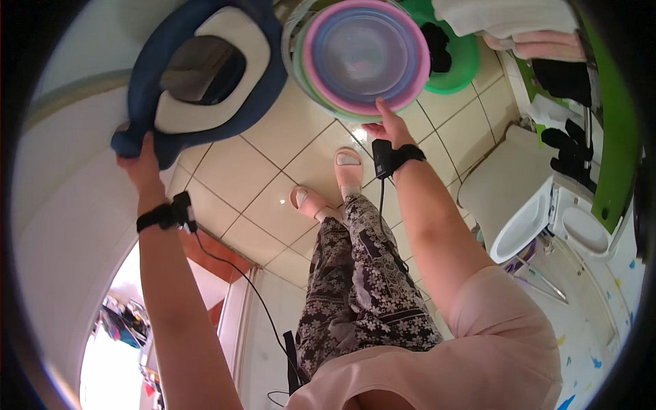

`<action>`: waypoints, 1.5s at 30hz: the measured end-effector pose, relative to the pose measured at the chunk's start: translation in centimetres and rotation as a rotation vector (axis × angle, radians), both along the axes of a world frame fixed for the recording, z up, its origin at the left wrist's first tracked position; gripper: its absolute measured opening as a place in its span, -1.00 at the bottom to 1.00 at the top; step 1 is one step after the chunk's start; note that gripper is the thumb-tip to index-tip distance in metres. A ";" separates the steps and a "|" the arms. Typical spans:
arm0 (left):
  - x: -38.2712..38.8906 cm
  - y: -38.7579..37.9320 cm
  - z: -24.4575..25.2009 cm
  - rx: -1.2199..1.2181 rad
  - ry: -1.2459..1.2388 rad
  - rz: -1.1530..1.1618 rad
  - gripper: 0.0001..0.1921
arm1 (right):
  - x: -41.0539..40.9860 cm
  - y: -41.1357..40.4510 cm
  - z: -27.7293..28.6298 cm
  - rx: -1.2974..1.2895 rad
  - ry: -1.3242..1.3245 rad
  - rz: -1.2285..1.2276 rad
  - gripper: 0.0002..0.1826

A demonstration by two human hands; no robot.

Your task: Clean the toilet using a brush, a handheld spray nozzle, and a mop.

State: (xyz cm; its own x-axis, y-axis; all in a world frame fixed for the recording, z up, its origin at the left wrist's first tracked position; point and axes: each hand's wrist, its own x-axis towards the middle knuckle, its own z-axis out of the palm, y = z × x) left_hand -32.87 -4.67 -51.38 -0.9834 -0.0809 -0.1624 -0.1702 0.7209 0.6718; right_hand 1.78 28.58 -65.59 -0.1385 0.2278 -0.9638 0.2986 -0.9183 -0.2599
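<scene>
My left hand [141,164] grips the handle-like end of a dark blue and white padded toilet seat insert [215,120], which hangs tilted in the air near the wall. My right hand [390,125] holds the near rim of a stack of round plastic basins [363,51], with the thumb over the edge and the fingers below. A pink basin with a blue one inside it tops the stack, and pale green and clear rims show underneath. Black straps with small cabled devices are around both wrists.
Behind the stack, a green basin [464,77] contains black cloth [438,46]. White and pink towels [546,45] hang at upper right, above more black cloth [569,148]. A white hinged-lid object [528,225] stands open at right. Tiled floor [266,179] surrounds my slippers; a doorway is at lower left.
</scene>
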 end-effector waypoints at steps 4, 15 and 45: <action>1.9 2.8 0.7 0.029 -0.116 0.100 -0.11 | 5.1 -1.3 -0.9 0.057 0.038 -0.124 -0.76; 2.1 3.3 3.5 -0.124 -0.357 0.138 -0.17 | 27.0 -9.0 4.2 0.133 -0.191 -0.694 -0.67; 24.9 -9.8 13.4 -0.154 -0.435 0.412 -0.14 | -17.8 -8.0 24.9 0.986 0.711 1.539 -0.10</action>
